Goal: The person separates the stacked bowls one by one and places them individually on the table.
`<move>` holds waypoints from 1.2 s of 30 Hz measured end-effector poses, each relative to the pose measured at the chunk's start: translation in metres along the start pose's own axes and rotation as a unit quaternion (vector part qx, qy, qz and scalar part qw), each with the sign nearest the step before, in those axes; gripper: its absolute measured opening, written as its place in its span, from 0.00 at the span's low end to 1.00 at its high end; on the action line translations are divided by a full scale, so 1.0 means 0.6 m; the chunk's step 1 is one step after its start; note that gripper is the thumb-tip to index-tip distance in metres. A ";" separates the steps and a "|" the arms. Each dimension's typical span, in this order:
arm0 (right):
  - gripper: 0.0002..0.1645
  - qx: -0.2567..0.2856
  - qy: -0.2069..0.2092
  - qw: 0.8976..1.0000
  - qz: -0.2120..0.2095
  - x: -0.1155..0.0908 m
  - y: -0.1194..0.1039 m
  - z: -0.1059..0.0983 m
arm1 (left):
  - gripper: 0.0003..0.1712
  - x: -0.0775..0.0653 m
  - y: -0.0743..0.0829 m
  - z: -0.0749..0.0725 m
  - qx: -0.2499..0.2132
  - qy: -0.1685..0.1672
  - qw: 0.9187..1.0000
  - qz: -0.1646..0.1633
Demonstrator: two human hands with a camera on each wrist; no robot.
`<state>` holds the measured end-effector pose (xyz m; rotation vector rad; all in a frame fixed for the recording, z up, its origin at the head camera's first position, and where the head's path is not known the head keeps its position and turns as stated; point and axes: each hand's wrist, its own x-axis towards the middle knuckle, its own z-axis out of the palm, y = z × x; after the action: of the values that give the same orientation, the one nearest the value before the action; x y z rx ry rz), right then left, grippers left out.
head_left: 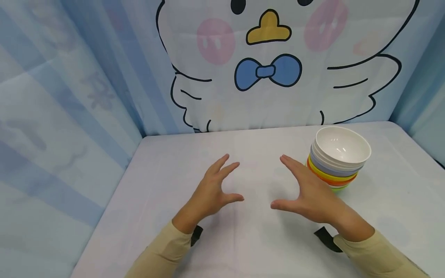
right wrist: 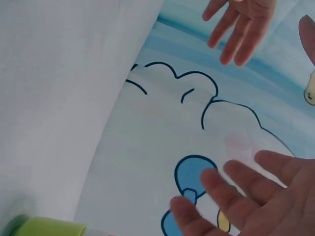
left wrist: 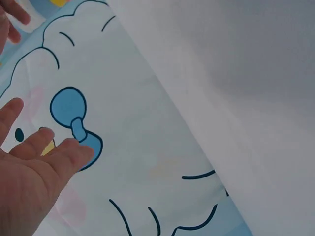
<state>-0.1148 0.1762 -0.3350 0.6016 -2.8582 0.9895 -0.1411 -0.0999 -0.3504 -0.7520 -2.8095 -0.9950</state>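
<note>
Both hands hover over the white table with fingers spread and nothing held. My left hand (head_left: 212,189) is left of the middle, its thumb pointing right. Facing it, my right hand (head_left: 313,193) has its thumb pointing left. A nested stack of bowls (head_left: 342,154) stands just behind the right hand, white at the top, then grey-blue, yellow, orange and green lower down. The right forearm and hand hide part of its lower left side. In the right wrist view, a green bowl (right wrist: 49,227) shows at the bottom left corner.
The white table (head_left: 167,162) meets a cloth backdrop (head_left: 222,104) with a cartoon figure and blue bow tie. Blue patterned curtains (head_left: 62,127) hang at the left and right sides. A black strap (head_left: 328,239) hangs at the right wrist.
</note>
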 end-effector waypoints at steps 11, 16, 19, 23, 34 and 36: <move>0.66 0.077 0.168 0.981 -0.059 -0.045 0.023 -0.035 | 0.48 0.017 0.020 0.018 -0.085 -0.010 0.996 0.025; 0.70 0.064 0.216 0.974 -0.024 -0.068 0.048 -0.059 | 0.49 0.033 0.038 0.024 -0.109 -0.027 0.993 0.039; 0.71 0.051 0.220 0.974 0.010 -0.079 0.061 -0.075 | 0.51 0.042 0.049 0.031 -0.120 -0.040 0.991 0.044; 0.73 0.025 0.230 0.972 0.027 -0.088 0.079 -0.091 | 0.55 0.056 0.065 0.042 -0.133 -0.055 0.988 0.054; 0.69 0.031 0.257 0.958 0.121 -0.085 0.127 -0.115 | 0.61 0.110 0.104 0.074 -0.137 -0.066 0.986 0.071; 0.69 0.036 0.249 0.959 0.133 -0.081 0.142 -0.114 | 0.61 0.121 0.109 0.078 -0.141 -0.068 0.985 0.068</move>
<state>-0.1072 0.2953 -0.3392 -0.0420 -2.4923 1.0937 -0.1697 0.0030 -0.3338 -1.0630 -2.7110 -1.3828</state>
